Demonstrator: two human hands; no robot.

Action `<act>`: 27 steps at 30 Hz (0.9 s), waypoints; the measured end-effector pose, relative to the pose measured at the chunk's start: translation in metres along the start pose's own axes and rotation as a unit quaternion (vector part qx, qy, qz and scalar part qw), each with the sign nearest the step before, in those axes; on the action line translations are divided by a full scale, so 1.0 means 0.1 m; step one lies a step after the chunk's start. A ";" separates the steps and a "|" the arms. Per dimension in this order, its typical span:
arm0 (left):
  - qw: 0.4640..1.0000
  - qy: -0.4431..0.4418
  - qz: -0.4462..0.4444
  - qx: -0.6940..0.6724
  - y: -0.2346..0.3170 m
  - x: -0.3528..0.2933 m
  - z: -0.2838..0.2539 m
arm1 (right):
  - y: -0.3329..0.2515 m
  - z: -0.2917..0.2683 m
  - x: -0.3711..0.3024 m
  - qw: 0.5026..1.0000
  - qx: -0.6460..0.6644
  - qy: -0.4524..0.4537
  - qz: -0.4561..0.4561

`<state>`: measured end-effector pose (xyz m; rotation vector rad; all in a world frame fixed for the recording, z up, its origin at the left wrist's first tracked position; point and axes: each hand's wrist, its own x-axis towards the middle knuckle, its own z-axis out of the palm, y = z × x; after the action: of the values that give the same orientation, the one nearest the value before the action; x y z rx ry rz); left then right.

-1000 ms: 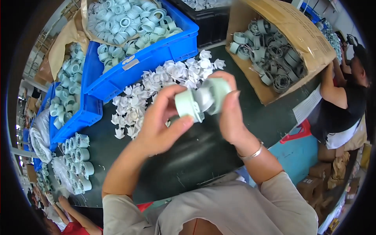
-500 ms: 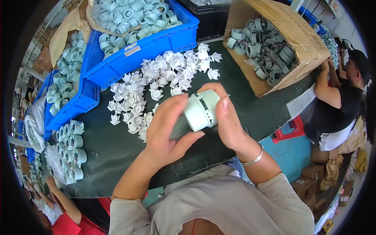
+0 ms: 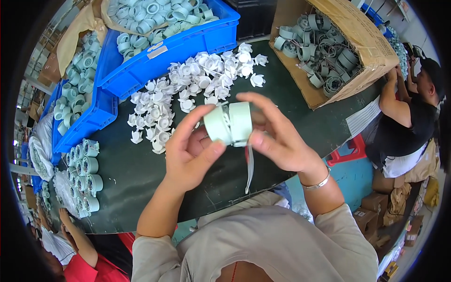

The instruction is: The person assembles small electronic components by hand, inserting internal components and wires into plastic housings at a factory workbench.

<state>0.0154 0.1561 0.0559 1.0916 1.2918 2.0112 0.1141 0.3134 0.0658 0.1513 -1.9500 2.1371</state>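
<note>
Over the middle of the table my two hands hold two pale green plastic housing parts side by side. My left hand (image 3: 190,148) has its thumb and fingers around the left ring-shaped part (image 3: 216,125). With its thumb below and fingers above, my right hand (image 3: 282,141) grips the right round housing (image 3: 241,121). A narrow, uneven gap runs between the two parts, and I cannot tell whether they touch inside. From the right housing a wire lead (image 3: 250,171) with some red hangs down. Small white petal-shaped plastic parts (image 3: 202,80) lie in a heap beyond my hands.
Blue crates (image 3: 174,49) of pale green rings stand at the back left. A cardboard box (image 3: 371,51) of wired housings sits back right. Stacked assembled units (image 3: 89,165) line the left side. A co-worker (image 3: 408,113) sits at right; a red-sleeved person (image 3: 91,263) is lower left.
Both hands have turned the parts, so the gap now runs nearly upright. The two parts have come closer to me, and the hanging wire lead has come into view.
</note>
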 end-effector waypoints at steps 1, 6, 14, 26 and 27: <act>1.000 -0.004 0.001 0.023 0.00 -0.01 0.04 | 0.01 -0.01 0.00 1.000 0.008 0.009 0.011; 0.983 -0.021 0.088 0.159 -0.11 -0.04 0.04 | 0.08 0.09 0.04 0.968 0.205 0.122 0.082; 0.890 -0.054 0.223 0.394 0.03 0.00 0.04 | 0.02 0.09 0.10 0.976 0.116 0.149 0.111; 0.895 -0.021 0.243 0.373 0.03 -0.09 0.03 | 0.02 0.08 -0.03 0.984 0.176 -0.023 0.011; 0.901 -0.030 0.237 0.363 0.06 -0.09 0.03 | 0.03 0.07 -0.06 0.987 0.152 -0.047 -0.024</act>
<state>0.0227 0.1482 0.0591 1.9482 1.9650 1.7927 0.1185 0.3056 0.0624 0.3557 -1.6348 2.4222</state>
